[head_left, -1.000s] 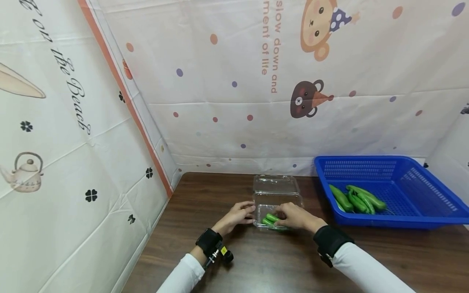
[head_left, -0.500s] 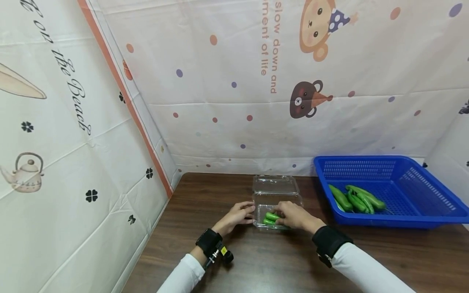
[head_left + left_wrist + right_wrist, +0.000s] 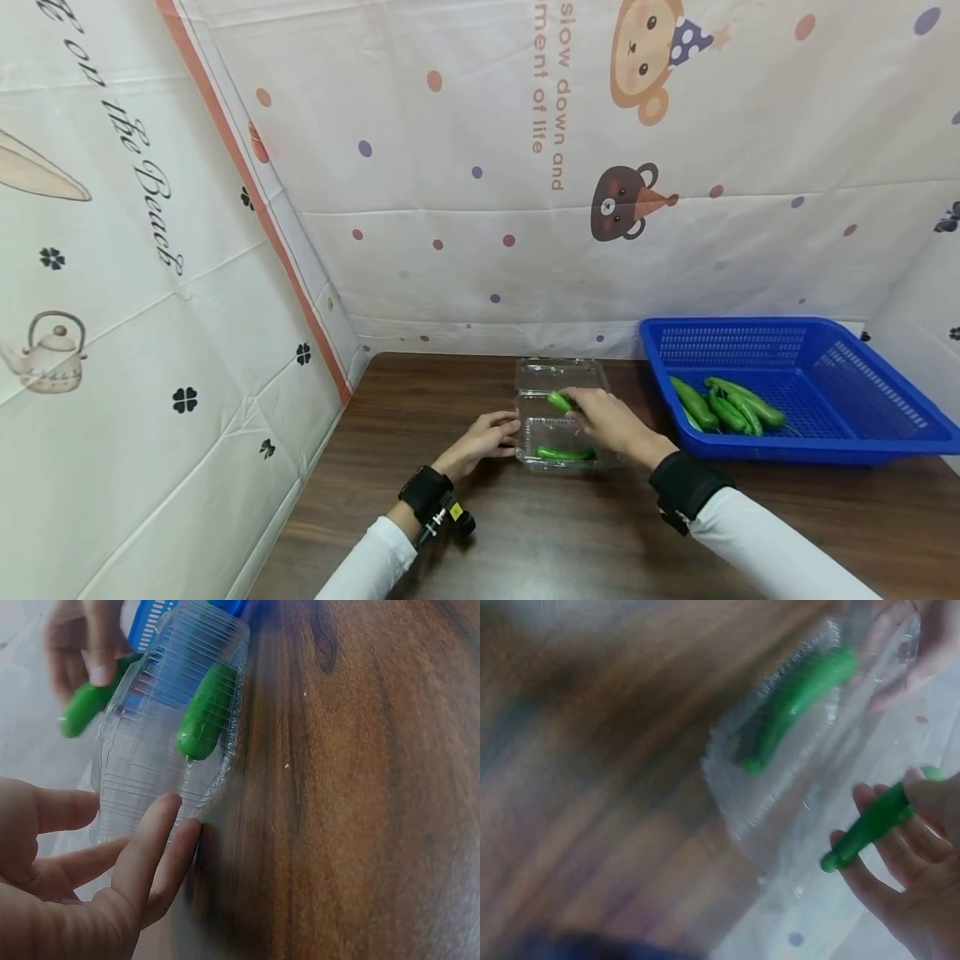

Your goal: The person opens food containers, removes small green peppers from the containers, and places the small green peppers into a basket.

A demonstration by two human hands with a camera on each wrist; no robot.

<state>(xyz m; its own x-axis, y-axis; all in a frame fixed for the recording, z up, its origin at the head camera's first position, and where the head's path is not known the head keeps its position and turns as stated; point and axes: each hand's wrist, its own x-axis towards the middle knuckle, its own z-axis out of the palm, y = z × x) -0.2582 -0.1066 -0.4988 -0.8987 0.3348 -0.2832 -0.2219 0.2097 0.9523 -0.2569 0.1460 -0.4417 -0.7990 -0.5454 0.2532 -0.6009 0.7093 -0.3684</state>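
A clear plastic clamshell box (image 3: 534, 432) lies on the table with its lid (image 3: 558, 375) folded back away from the person. One green pepper (image 3: 566, 455) lies inside, along the near side. My right hand (image 3: 613, 423) pinches a second green pepper (image 3: 877, 821) between thumb and fingers, raised over the far part of the box. My left hand (image 3: 483, 442) touches the box's left side with relaxed, extended fingers (image 3: 146, 847). In the left wrist view those fingertips rest right at the clear wall.
To the right stands a blue plastic basket (image 3: 825, 452) with several green peppers (image 3: 735, 408) gathered at its left. The brown wooden table (image 3: 540, 542) meets a printed white cloth (image 3: 450, 283) at the back and left.
My right hand has lifted one pepper up and away from the other, toward the lid. The other pepper stays in the box. My left hand keeps its place at the side.
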